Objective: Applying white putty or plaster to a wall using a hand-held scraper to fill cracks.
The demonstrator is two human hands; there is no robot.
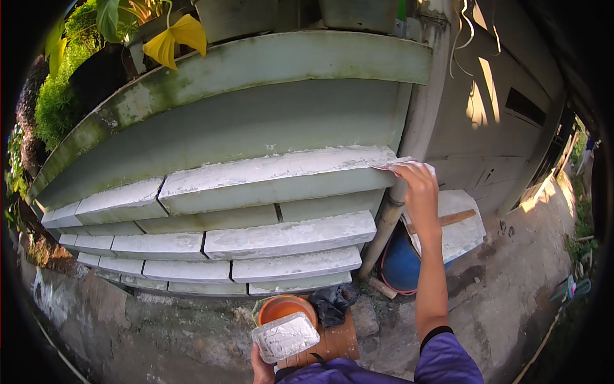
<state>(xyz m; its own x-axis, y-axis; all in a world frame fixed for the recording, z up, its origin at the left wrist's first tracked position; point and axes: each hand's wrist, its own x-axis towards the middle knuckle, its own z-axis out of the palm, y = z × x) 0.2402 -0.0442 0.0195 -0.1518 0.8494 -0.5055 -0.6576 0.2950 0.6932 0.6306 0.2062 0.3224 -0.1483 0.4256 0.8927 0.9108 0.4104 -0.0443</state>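
My right hand (419, 189) reaches up to the right end of the top white plastered ledge (275, 176) of a stepped wall. Its fingers pinch a thin flat tool (389, 166) that is pressed against the ledge's corner. My left hand (261, 368), low in the view, holds a rectangular tray of white putty (285, 336) close to my body. Only the fingers under the tray show.
An orange bucket (281, 307) and a black bag (334, 302) lie at the wall's foot. A grey drainpipe (409, 166) runs down past the ledge end. A blue drum (401, 262) under a plastered board (462, 224) stands to the right. Plants (96, 57) grow above.
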